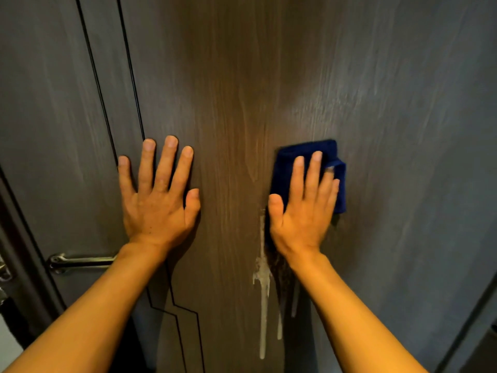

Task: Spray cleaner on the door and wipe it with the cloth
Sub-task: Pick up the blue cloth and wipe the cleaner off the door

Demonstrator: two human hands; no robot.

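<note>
Cleaner is already on the door (242,76), so I judge the spraying done and the wiping under way but far from finished: pale foamy runs (263,305) trail down the panel from about seven o'clock of my right hand (301,211), long thin drips that the cloth has not reached. No spray bottle is in view. My right hand is spread flat with fingers fanned, pressing the blue cloth (312,153) against the wood rather than gripping it; the cloth is a folded pad of soft, napped fabric, squared at the top edge, showing at twelve and three o'clock of my palm. My left hand (158,200) lies open and empty, palm flat on the door at nine o'clock of the cloth, well apart from it, which I take as bracing. The door is a dark brown panel with fine vertical wood grain and a matt, slightly streaked sheen, cut by thin black inlaid lines (107,103) that run down at its ten o'clock side and jog in a stepped shape low down. A brushed metal lever handle (80,261) sits at eight o'clock, horizontal and smooth. What is left, in my view, is the drip trail below and the wide dry-looking area around it.
</note>
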